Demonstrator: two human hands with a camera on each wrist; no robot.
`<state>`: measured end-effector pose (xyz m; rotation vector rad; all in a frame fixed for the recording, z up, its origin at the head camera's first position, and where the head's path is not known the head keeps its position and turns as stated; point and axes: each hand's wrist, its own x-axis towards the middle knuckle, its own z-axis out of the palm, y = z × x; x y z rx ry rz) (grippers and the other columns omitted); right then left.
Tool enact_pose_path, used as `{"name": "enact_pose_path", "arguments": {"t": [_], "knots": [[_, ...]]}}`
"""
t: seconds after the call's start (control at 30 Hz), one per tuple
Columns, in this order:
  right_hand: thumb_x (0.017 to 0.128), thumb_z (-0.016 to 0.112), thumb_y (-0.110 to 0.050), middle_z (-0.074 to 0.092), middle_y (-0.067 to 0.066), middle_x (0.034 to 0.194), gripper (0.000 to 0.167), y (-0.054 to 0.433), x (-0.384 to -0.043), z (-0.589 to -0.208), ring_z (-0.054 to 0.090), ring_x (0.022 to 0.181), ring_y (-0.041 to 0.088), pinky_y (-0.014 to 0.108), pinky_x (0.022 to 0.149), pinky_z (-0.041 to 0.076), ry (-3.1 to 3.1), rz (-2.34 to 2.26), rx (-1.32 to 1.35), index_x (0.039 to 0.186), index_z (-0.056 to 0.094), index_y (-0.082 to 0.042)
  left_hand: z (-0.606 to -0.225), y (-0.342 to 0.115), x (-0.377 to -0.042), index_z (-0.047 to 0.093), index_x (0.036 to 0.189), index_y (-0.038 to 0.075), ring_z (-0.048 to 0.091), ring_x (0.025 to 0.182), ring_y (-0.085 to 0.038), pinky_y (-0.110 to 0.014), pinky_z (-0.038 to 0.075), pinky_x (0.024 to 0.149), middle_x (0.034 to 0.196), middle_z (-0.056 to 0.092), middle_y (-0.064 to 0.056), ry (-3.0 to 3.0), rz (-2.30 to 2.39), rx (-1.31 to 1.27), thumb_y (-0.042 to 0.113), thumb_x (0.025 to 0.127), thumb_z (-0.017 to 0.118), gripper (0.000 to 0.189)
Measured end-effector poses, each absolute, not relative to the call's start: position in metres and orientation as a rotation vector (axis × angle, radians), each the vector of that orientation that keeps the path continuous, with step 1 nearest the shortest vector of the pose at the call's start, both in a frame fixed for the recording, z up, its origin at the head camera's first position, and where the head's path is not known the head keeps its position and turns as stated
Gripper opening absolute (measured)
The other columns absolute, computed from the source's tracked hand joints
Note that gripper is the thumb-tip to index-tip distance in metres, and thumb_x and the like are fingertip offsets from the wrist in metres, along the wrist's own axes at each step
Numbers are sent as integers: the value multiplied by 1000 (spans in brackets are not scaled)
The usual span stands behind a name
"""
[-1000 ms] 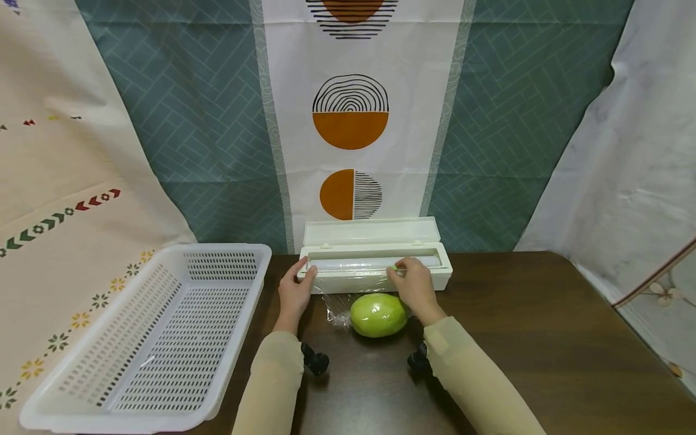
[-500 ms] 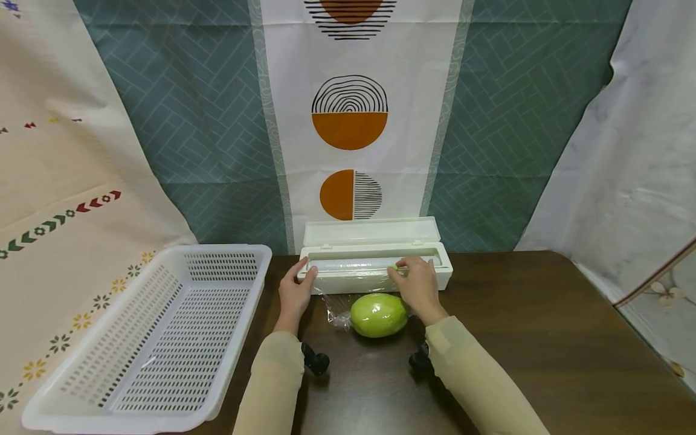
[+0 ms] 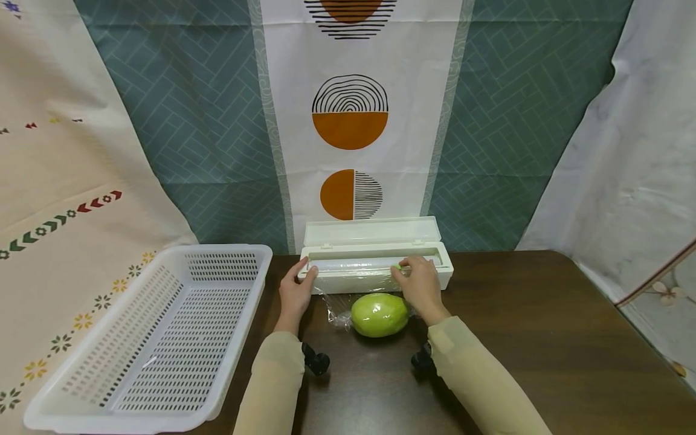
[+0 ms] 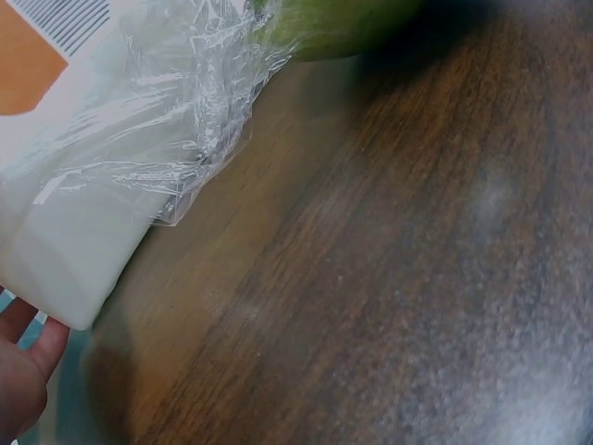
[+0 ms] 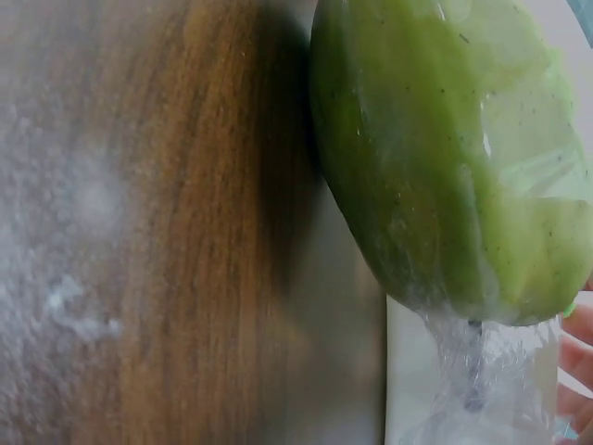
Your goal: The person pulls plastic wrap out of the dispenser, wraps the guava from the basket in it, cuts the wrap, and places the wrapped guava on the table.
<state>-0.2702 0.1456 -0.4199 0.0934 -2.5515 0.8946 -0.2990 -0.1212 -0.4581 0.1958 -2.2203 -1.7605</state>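
Observation:
A white cling film box stands at the back of the table with its lid raised and a roll of film inside. My left hand grips the box's left end between thumb and fingers. At the front rim, my right hand pinches a small green slide cutter, right of the middle. Before the box lies a green, oval, mango-like fruit wrapped in clear film, which stretches back to the box. In the right wrist view the fruit hides most of the right hand.
A white perforated plastic basket stands on the left. The dark wooden table extends to the right. Patterned cloth hangs directly behind the box, with more cloth at both sides.
My right hand has slid slightly to the right along the box's front rim with the green slide cutter. The left hand, box and fruit stay where they were.

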Motion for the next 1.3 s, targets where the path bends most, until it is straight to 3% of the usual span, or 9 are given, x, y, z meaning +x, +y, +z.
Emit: {"name": "enact_pose_path", "arguments": {"t": [0.23, 0.43, 0.57, 1.0, 1.3], "knots": [[89, 64, -34, 64, 16, 114, 34, 149, -270, -421, 56, 112, 35, 46, 112, 29, -2575, 948, 60, 102, 68, -3, -458, -122, -299, 58, 131, 19, 40, 134, -26, -44, 34, 109, 141, 50, -8, -2227, -1761, 201, 30, 89, 65, 44], [88, 65, -33, 67, 15, 110, 31, 151, -270, -422, 58, 108, 36, 58, 113, 17, -2544, 860, 70, 99, 70, -5, -458, -121, -298, 58, 131, 19, 39, 134, -26, -43, 34, 109, 141, 49, -8, -2226, -1775, 203, 30, 89, 65, 44], [88, 66, -34, 69, 15, 108, 30, 152, -270, -421, 59, 107, 36, 61, 112, 15, -2538, 841, 76, 99, 70, -6, -459, -121, -299, 58, 131, 19, 39, 134, -26, -43, 34, 109, 142, 49, -9, -2223, -1774, 200, 30, 89, 65, 44], [87, 67, -33, 71, 14, 98, 31, 151, -270, -424, 64, 94, 32, 59, 113, 16, -2522, 885, 82, 100, 69, -5, -461, -124, -300, 59, 130, 17, 39, 135, -27, -44, 32, 111, 141, 50, -10, -2208, -1760, 178, 27, 89, 66, 44], [87, 67, -31, 71, 14, 98, 30, 153, -271, -426, 65, 94, 31, 56, 114, 17, -2520, 904, 68, 101, 69, -3, -460, -123, -299, 58, 131, 16, 40, 134, -28, -44, 32, 110, 141, 50, -11, -2222, -1749, 166, 27, 89, 66, 44]]}}
